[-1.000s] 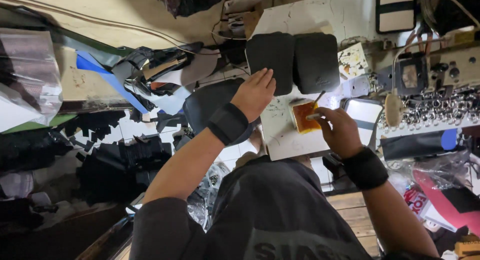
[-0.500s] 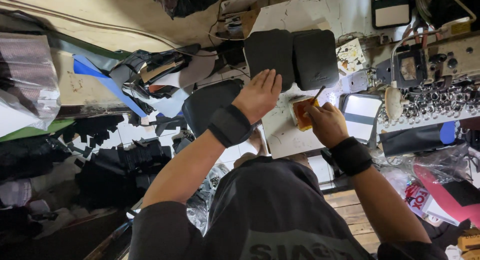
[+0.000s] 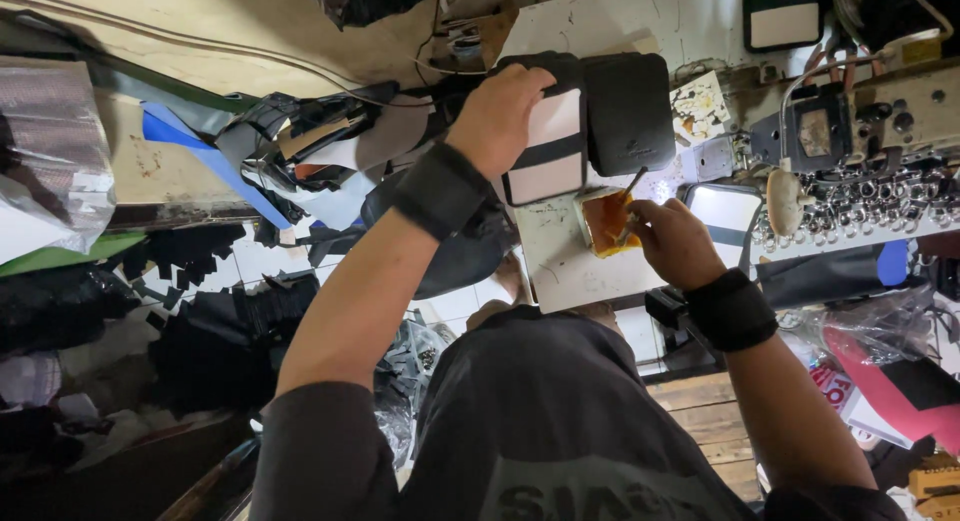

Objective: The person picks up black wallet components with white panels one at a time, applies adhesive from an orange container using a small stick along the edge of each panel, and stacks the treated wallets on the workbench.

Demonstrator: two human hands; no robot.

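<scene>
- The left hand (image 3: 500,109) lies spread, palm down, on a white panel with a black stripe (image 3: 548,153), fingers curled over its far edge. The panel rests on the white worktable (image 3: 560,266), touching a black rounded piece (image 3: 628,111) on its right.
- The right hand (image 3: 672,241) pinches a thin brush handle (image 3: 630,189). The tip dips into a small container of orange adhesive (image 3: 604,221), which stands on the table just beside the panel's near corner.
- Risk 1: the container stands near the table edge, close under the working hand; a sideways nudge of the wrist could tip it onto the panel or off the table.
- Risk 2: an overloaded brush carried across the gap could drip orange on the white face, where a stain would show plainly.
- Risk 3: if the left hand eases its pressure, the panel may slide against the black piece, so that any coat lands off its intended line.
- Risk 4: the sewing machine (image 3: 880,131) and a second striped panel (image 3: 722,213) crowd the right side, leaving the right elbow little room.
</scene>
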